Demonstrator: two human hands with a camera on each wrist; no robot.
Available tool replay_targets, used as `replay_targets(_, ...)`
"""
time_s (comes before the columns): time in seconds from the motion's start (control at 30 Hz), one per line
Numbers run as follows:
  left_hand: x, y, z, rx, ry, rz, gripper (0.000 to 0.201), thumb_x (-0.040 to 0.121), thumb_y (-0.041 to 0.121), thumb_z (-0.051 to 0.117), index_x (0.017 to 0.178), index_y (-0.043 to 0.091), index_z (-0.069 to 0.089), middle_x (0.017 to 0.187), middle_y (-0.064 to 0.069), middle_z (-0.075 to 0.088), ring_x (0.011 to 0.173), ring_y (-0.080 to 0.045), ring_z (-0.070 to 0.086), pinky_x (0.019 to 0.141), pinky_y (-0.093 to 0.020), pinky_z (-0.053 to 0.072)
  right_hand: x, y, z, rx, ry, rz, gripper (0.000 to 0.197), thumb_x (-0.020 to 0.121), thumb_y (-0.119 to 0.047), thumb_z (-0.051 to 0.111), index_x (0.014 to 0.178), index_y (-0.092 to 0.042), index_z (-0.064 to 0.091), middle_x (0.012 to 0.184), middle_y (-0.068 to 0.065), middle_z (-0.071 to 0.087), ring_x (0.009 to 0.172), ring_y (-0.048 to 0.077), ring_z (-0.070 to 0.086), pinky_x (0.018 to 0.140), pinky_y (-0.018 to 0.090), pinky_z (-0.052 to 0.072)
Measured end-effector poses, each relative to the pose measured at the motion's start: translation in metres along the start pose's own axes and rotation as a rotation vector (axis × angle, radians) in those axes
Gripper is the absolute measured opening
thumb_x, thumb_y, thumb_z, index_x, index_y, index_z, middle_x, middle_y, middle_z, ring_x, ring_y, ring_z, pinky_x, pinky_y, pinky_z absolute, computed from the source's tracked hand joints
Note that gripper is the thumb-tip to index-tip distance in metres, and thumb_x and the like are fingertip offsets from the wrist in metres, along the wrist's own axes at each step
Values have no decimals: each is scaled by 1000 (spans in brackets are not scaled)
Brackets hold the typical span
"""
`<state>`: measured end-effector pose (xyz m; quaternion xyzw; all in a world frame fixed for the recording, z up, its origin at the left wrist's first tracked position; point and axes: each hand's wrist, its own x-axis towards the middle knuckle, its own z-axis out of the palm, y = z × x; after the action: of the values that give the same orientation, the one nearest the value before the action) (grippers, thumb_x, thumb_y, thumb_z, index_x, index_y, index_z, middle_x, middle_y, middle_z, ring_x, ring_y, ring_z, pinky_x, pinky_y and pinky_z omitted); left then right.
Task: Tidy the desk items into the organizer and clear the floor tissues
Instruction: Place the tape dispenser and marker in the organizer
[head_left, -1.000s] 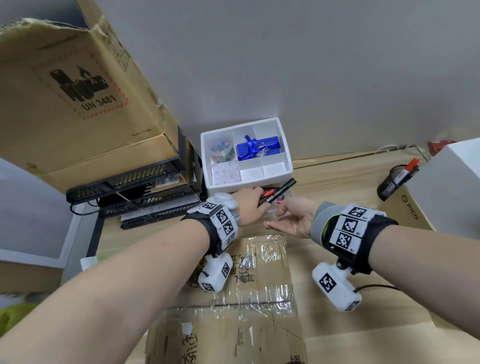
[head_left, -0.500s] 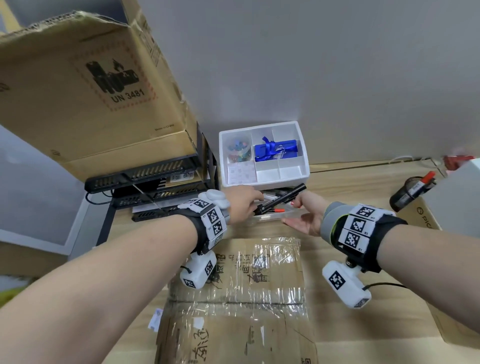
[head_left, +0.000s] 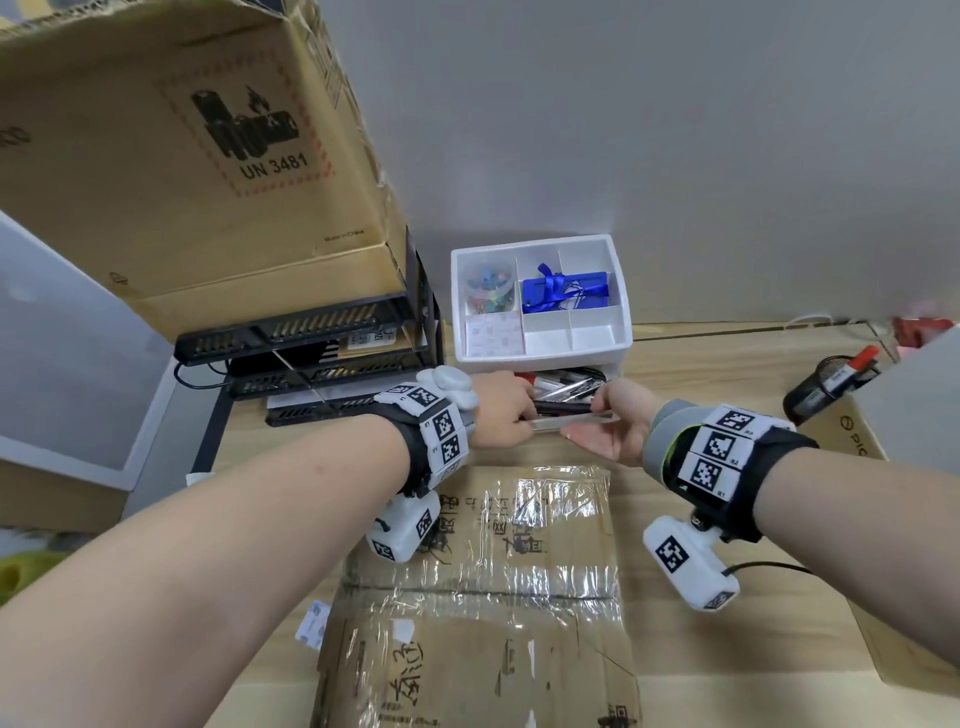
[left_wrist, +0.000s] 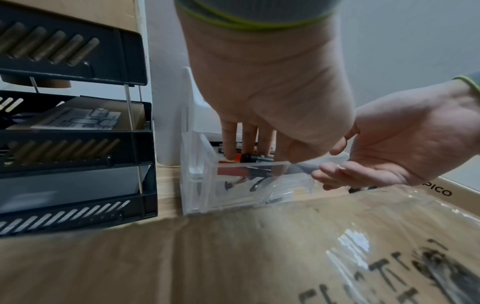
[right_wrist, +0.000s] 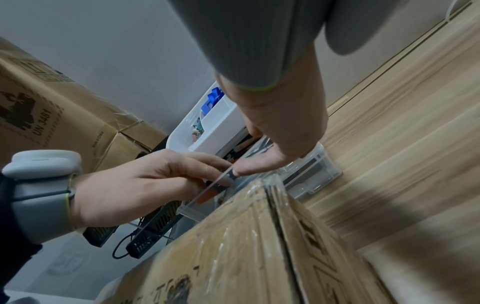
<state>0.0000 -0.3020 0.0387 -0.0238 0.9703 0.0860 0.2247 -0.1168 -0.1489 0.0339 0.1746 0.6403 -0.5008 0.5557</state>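
Note:
A white organizer (head_left: 540, 348) stands against the wall, with a blue ribbon item (head_left: 563, 293) and coloured clips (head_left: 488, 293) in its top compartments. Its clear drawer (left_wrist: 233, 185) is pulled out and holds several pens. My left hand (head_left: 501, 415) reaches into the drawer from above and grips a black marker (head_left: 561, 408) that lies level over the pens; its orange band (left_wrist: 239, 158) shows by the fingers. My right hand (head_left: 613, 423) pinches the drawer's front rim (right_wrist: 221, 179), thumb on top.
Black stacked letter trays (head_left: 311, 364) carry a big cardboard box (head_left: 197, 156) left of the organizer. A taped cardboard box (head_left: 483, 597) lies just in front of the drawer. A black mesh pen cup (head_left: 826, 384) and a white box (head_left: 919, 395) sit at right.
The left hand has lowered the black marker from a raised slant into the drawer. The right hand has closed in onto the drawer's front rim.

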Motion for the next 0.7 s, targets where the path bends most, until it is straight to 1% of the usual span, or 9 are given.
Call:
replay_targets(0.07,-7,-3,-2,-22,39,-22,34,87,20,46,108,18,73,136,0,56,118,-20,56,95,-40,50,0,1,2,28,-7,3,24,79,9,35,98,1,48,106,31,66,73,39,73,52,43,61)
replay_targets(0.13,-16,-5,-9,-27,117,-64,33,86,13,46,106,19,71,118,1,63,104,-22,62,87,-40,55,-1,0,5,50,4,6,38,71,11,32,103,-1,49,113,31,64,90,42,71,53,47,61)
replay_targets(0.2,-27,-11,-16,-13,236,-91,28,85,15,46,103,18,68,106,1,64,94,-21,61,79,-37,55,-3,-5,11,70,23,-27,42,66,14,30,101,-4,48,117,29,59,97,45,68,56,52,60)
replay_targets(0.27,-41,-25,-16,76,408,-71,27,81,22,53,104,14,64,106,-4,60,96,-24,56,76,-36,51,-4,-10,21,97,30,-69,41,66,14,29,96,-6,47,122,27,55,95,44,67,56,52,60)
replay_targets(0.33,-52,-40,-12,184,510,-87,43,75,27,60,114,9,60,120,-11,57,110,-29,53,86,-39,49,-5,-15,33,124,8,-105,30,76,13,28,91,-4,48,125,26,53,99,43,66,59,51,59)
replay_targets(0.43,-57,-49,-7,183,451,-121,61,75,31,65,129,5,51,133,-13,53,125,-32,47,101,-45,44,-4,-21,46,145,-18,-125,26,83,11,27,91,0,49,128,25,48,112,43,63,60,47,58)
replay_targets(0.53,-58,-46,-5,118,386,-116,62,81,14,58,141,6,43,139,-9,51,139,-33,33,112,-43,36,4,-27,47,198,-14,-145,30,84,11,27,104,3,48,134,23,49,109,38,66,63,47,60)
replay_targets(0.6,-62,-48,-3,68,357,-110,63,81,3,52,142,8,42,141,-6,50,144,-33,24,115,-41,33,9,-28,49,195,-2,-161,34,84,11,26,109,0,46,133,21,53,106,30,68,70,41,62)
replay_targets(0.7,-71,-52,-1,35,354,-66,66,77,-4,49,141,9,44,143,-5,50,146,-32,24,114,-43,34,11,-25,52,158,17,-167,32,83,10,28,108,-2,45,131,19,57,105,28,70,86,39,59)
